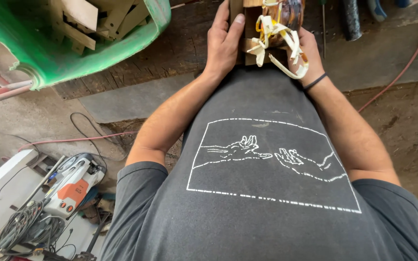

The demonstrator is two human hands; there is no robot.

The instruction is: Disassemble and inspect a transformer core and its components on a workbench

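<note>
Closest to the lens is the person's dark grey T-shirt [267, 193] with a white line drawing of two reaching hands, filling most of the lower view. Past it, pressed against the belly at the workbench [170, 53] edge, sits a transformer-like block [267, 29]: brown wound coil, wood-coloured sides, and a bunch of cream and yellow sleeved leads curling off the front. The left hand [223, 43] lies flat along its left side, fingers together and thumb up on top. The right hand [310, 53] wraps the right side, mostly hidden by the leads, so can't say how tight that grip is; one black band on that wrist. Out from there: one green plastic tub [73, 43] with flat metal pieces in it at upper left, a couple of dark tool handles [351, 19] at the top edge, one red cable [397, 72] on the right, another red cable [73, 141] on the floor, and an orange-and-white power tool [71, 186] down left among tangled cords.
</note>
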